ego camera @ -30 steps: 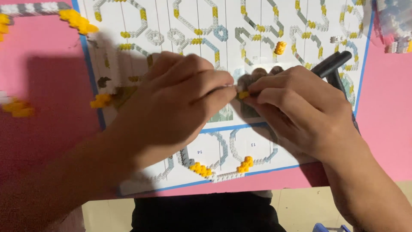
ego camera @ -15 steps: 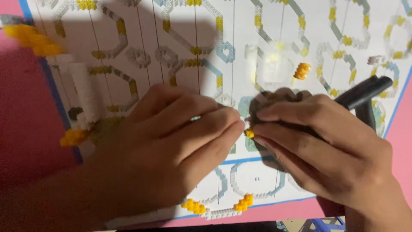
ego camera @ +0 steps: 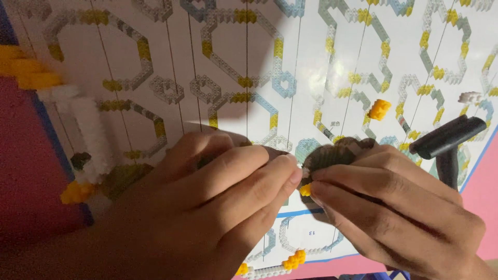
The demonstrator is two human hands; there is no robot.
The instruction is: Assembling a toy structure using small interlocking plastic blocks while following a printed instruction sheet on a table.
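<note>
Big white instruction sheet [ego camera: 218,67] w/ printed hexagon brick diagrams fills most of the view, lying on a pink surface [ego camera: 26,171]. Left hand [ego camera: 207,202] low centre-left, fingers curled in, thumb and forefinger tips pinched at a tiny yellow brick [ego camera: 305,190]. Right hand [ego camera: 394,207] comes in from lower right, its fingertips meeting the left's at the same yellow brick, so both hands grip it between them, just above the sheet's lower part. Brown brick cluster [ego camera: 334,154] sits right above the right fingers, touching them; can't tell how the yellow piece joins it. Dark grey hammer-shaped tool [ego camera: 446,140] lies on the sheet near the right hand. White brick strip [ego camera: 91,129] at left edge, yellow pieces [ego camera: 28,72] above it. Small loose yellow block [ego camera: 379,109] on the sheet, upper right.
</note>
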